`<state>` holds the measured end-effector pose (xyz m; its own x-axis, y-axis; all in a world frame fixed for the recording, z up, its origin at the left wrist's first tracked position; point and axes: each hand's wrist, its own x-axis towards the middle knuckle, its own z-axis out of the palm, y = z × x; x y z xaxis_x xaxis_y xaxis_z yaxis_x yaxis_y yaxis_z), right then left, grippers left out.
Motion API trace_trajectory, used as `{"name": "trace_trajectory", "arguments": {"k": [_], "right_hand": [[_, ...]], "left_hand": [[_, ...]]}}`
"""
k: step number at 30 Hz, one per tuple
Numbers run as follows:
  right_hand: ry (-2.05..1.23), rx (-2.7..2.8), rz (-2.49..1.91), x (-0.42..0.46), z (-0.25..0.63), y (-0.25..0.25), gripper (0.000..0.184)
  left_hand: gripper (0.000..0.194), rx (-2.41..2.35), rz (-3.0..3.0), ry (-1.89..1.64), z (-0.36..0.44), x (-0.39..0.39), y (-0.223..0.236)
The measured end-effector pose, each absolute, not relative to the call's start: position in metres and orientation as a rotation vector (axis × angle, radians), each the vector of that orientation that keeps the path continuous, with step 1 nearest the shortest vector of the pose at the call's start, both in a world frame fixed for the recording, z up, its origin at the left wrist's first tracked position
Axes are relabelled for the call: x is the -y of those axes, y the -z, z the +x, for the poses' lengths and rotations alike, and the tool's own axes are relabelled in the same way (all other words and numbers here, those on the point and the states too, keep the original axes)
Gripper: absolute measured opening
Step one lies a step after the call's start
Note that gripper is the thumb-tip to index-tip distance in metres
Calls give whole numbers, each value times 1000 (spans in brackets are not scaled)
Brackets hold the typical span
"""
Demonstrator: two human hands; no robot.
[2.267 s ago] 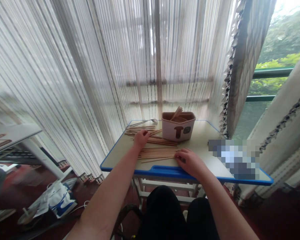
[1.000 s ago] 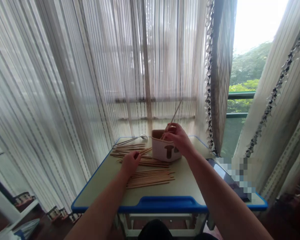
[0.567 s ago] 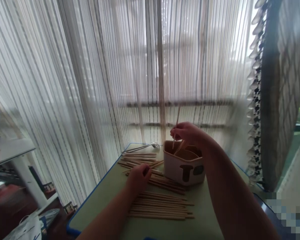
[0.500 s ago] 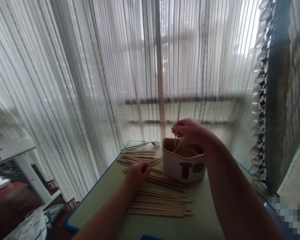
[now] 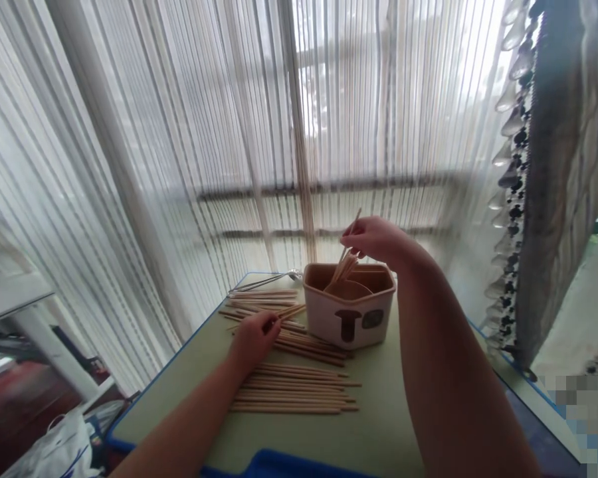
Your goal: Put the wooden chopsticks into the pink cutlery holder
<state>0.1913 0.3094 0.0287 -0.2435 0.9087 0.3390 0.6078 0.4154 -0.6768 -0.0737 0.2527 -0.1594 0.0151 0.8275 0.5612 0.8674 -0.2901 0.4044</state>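
Observation:
My right hand (image 5: 376, 239) is pinched around a thin wooden chopstick (image 5: 357, 218) above a white holder (image 5: 326, 317) with a brown rim and several compartments. A bundle of chopsticks (image 5: 345, 269) leans in the holder's left part, just under those fingers. My left hand (image 5: 254, 340) rests over the chopsticks left of the holder, its fingers closed on a few chopsticks (image 5: 293, 310) that point toward the holder. Nearer me, several chopsticks (image 5: 299, 397) lie side by side across the tabletop.
Metal cutlery (image 5: 266, 281) lies at the table's far left corner. The pale green table (image 5: 179, 398) has a blue edge, and a blue object (image 5: 284, 465) shows at the near side. A striped curtain (image 5: 219, 133) hangs behind; bags (image 5: 60, 448) are low at left.
The view has shifted, so the table and holder appear further left. The chopstick in my right hand tilts more and its lower end is up near the bundle's top. My left hand keeps its hold.

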Motion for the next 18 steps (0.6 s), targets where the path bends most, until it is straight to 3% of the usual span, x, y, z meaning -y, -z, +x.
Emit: {"name": "trace_trajectory", "arguments": {"k": [18], "right_hand": [[-469,2098,-1441,-289,192,-39,14]], "left_hand": [[22,1848,-2179,1131,-77,-253,159]]}}
